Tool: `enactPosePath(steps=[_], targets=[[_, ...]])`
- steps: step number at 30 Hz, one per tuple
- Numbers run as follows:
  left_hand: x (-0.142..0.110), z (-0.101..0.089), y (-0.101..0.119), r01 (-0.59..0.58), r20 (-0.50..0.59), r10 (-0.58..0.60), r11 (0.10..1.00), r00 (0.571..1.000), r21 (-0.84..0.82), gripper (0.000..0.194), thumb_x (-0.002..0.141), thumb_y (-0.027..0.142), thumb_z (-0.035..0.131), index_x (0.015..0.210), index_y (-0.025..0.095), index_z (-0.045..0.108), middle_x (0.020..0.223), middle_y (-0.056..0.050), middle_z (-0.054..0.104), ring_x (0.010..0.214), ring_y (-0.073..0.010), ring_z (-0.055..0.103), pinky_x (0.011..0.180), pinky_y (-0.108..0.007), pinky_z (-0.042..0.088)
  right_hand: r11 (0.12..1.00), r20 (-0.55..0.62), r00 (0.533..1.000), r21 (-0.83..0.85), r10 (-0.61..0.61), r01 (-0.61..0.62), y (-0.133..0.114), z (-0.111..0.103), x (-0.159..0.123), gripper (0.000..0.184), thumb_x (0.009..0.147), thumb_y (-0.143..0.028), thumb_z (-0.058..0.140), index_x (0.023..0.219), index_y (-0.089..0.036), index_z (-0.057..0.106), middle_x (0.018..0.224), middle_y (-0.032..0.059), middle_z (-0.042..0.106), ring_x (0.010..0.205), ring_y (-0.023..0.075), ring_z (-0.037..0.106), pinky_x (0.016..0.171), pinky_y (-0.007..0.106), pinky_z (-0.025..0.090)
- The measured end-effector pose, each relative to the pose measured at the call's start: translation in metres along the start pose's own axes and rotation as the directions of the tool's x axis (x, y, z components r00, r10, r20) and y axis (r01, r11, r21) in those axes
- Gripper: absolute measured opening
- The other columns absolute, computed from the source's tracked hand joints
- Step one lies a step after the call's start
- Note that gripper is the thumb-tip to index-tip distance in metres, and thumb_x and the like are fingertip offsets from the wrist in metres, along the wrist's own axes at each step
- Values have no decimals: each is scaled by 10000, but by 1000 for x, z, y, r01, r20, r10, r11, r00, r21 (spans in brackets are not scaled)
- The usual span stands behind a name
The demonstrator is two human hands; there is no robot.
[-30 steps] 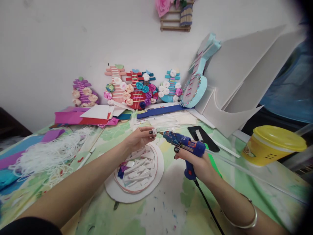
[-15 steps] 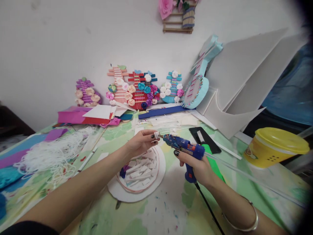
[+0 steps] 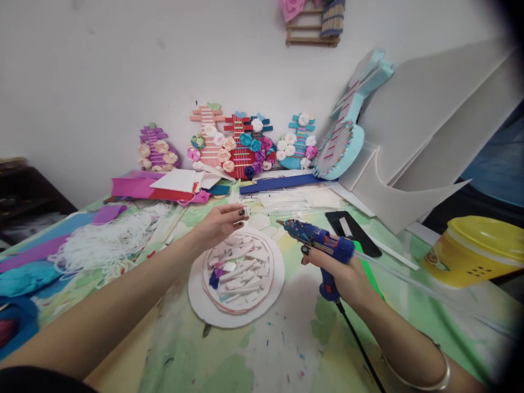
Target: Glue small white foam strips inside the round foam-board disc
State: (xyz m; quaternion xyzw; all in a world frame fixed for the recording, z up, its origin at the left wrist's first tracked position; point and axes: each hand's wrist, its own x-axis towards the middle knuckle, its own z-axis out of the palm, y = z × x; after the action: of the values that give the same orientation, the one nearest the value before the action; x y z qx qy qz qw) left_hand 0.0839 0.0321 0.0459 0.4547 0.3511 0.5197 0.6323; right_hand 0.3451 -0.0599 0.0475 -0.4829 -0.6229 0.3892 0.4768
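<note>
My right hand (image 3: 339,267) is wrapped round the handle of a blue hot glue gun (image 3: 317,237), its nozzle pointing up and left. A clear glue stick (image 3: 393,265) runs out of its back. Between thumb and fingers, my left hand (image 3: 219,224) pinches a small white foam piece (image 3: 246,212), apart from the nozzle. Below it lies a round white board (image 3: 275,284) with a pinkish ring, filled with loose white scraps and a few purple and blue bits (image 3: 215,275).
White string (image 3: 110,240) lies tangled at left. A black phone (image 3: 354,232) and a yellow lidded bucket (image 3: 475,251) are at right. Flower-trimmed paper guitars (image 3: 241,144) lean on the wall beside a light-blue guitar (image 3: 346,134) and white boards (image 3: 426,120).
My left hand has drawn the white piece away from the glue gun's nozzle, to the left and up. The view has shifted slightly, and more of the scrap-filled disc shows.
</note>
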Motion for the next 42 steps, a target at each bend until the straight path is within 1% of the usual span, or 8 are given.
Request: enactPosePath(steps=[3,6,13,19,24,31,36,42], targets=[[-7,-19,8,-1,-98,30,959,995,285,195,576,185,785,755,139,725,703,-46,694,639,-113,594,615,-224,431,1000,-7,1000,15,6,-6,0,0,-1,223,699,-377,624,619,-170,646,652,32,627,670,187,587,516,252,427],[-15,-29,10,28,-121,48,826,991,562,184,562,216,781,730,158,734,695,-49,707,625,-139,599,605,-242,440,1000,-11,1000,17,-26,26,1,1,-1,222,700,-384,631,643,-173,661,680,32,638,694,195,592,555,266,441],[-12,-27,-1,-92,10,185,438,983,894,90,585,243,716,662,209,748,636,-29,709,561,-149,576,556,-240,407,999,2,999,-15,-40,40,6,3,-1,222,719,-365,612,632,-165,653,685,43,639,703,206,599,614,297,461],[-5,-24,-11,-183,114,231,302,966,936,98,607,213,663,660,209,745,660,-30,707,636,-171,610,612,-242,418,1000,-3,1000,-18,-17,17,8,3,-1,222,712,-374,619,638,-169,659,677,36,628,690,198,598,591,282,461],[-6,-26,-16,-209,142,240,280,960,937,155,643,260,662,766,232,752,654,-20,697,613,-164,594,608,-243,404,1000,4,1000,-14,-25,25,6,3,0,220,712,-367,618,627,-167,654,689,43,632,704,206,599,579,284,454],[-7,-30,-18,-376,342,236,117,910,919,150,740,293,610,709,249,750,695,-59,670,695,-187,558,675,-283,382,998,5,999,-46,-40,40,6,3,1,244,718,-390,616,622,-168,650,701,47,639,705,207,600,595,294,456],[-23,-33,-18,-476,476,192,-47,858,878,268,813,371,519,912,229,724,875,-97,621,861,-225,493,817,-362,366,998,-11,999,-55,-39,38,6,3,0,250,711,-397,619,618,-169,659,686,47,648,692,210,607,590,294,464],[-43,-38,-28,-471,496,223,-157,839,868,419,797,419,524,1149,205,600,1171,-131,528,1136,-315,356,965,-492,266,997,2,998,-46,-60,60,7,2,1,222,721,-382,630,614,-191,666,739,35,670,744,215,619,702,317,477]])
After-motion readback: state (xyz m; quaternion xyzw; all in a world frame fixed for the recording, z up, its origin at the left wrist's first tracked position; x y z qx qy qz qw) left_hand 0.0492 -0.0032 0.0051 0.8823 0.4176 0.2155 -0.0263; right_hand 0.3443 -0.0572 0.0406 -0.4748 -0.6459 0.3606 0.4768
